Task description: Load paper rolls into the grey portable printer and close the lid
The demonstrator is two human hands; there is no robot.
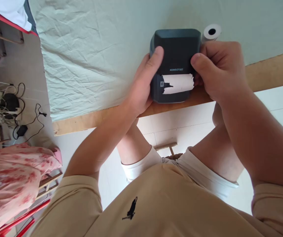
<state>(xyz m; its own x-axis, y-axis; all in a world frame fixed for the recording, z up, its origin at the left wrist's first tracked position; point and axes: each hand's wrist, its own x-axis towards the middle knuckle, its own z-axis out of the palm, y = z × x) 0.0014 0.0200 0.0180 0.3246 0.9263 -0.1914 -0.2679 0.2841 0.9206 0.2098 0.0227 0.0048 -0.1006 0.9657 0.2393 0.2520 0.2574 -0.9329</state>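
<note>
Both hands hold a dark label printer marked NIIMBOT, close to the table's front edge. Out of the printer's front comes a torn, ragged strip of white paper. My left hand is closed round the printer's left side, its thumb on the top face. At the right side my right hand grips the printer, thumb at the lid's edge; its other fingers are curled and partly hidden. A white paper roll with a dark core stands just behind my right hand.
A pale green cloth covers the table, with a bare wooden edge in front. Cables and a black adapter lie at left on the floor. A pink floral cloth drapes over a wooden frame at lower left.
</note>
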